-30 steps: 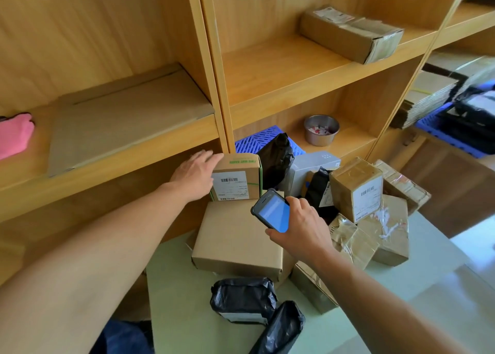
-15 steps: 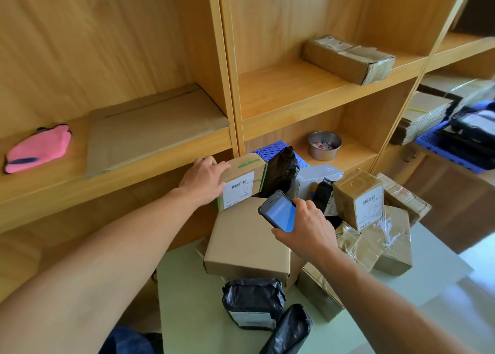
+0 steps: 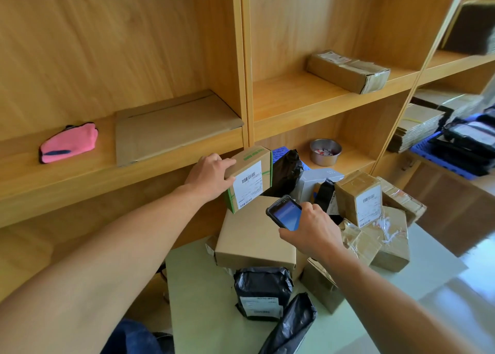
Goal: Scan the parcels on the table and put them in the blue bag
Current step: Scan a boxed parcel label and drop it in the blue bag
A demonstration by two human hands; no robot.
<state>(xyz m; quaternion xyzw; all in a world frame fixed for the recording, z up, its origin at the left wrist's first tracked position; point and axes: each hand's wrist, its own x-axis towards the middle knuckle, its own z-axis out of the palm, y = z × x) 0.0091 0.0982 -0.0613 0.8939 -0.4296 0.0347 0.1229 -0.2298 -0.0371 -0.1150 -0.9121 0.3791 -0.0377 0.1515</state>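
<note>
Head view: the box (image 3: 250, 178), gripped by the left hand (image 3: 211, 174), should be tilted label-first toward the scanner (image 3: 286, 214) clasped by the right hand (image 3: 313, 230) at five o'clock.

There's just the one camera, worn on the person's head. It looks forward and down, close over the desk (image 3: 203, 300), with the wooden shelves (image 3: 294, 96) straight ahead; the wide lens slants their uprights toward the view's right side.
</note>
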